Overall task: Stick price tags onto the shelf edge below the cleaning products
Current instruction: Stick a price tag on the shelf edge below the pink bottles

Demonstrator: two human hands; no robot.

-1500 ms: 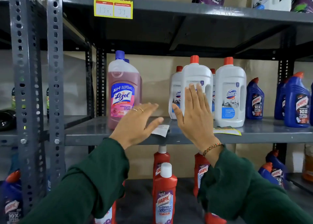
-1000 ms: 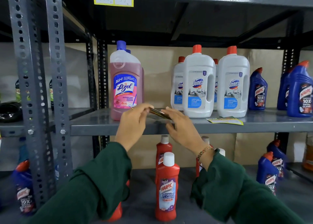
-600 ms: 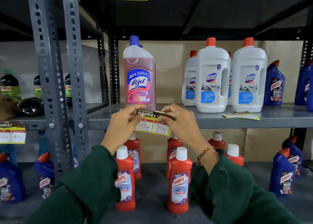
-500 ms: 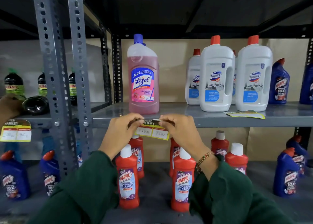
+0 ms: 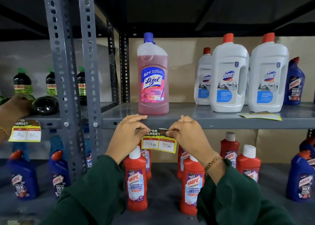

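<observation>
A yellow price tag (image 5: 158,144) with a dark "Super Market" header and two handwritten prices hangs against the grey shelf edge (image 5: 221,124), right below the pink Lizol bottle (image 5: 153,75). My left hand (image 5: 127,134) pinches its top left corner. My right hand (image 5: 186,136) pinches its top right corner. Both press the header strip to the shelf edge. A second price tag (image 5: 259,115) lies flat on the shelf in front of the white Domex bottles (image 5: 228,75).
Red Harpic bottles (image 5: 136,182) stand on the shelf below, blue Harpic bottles (image 5: 294,83) at the right and lower left. Another person's hand (image 5: 12,109) reaches onto the left rack, above a stuck price tag (image 5: 25,132). Perforated grey uprights (image 5: 88,71) divide the racks.
Both hands picked the tag off the shelf top, turned it face out and lowered it to the shelf's front edge. The view has moved closer and to the left.
</observation>
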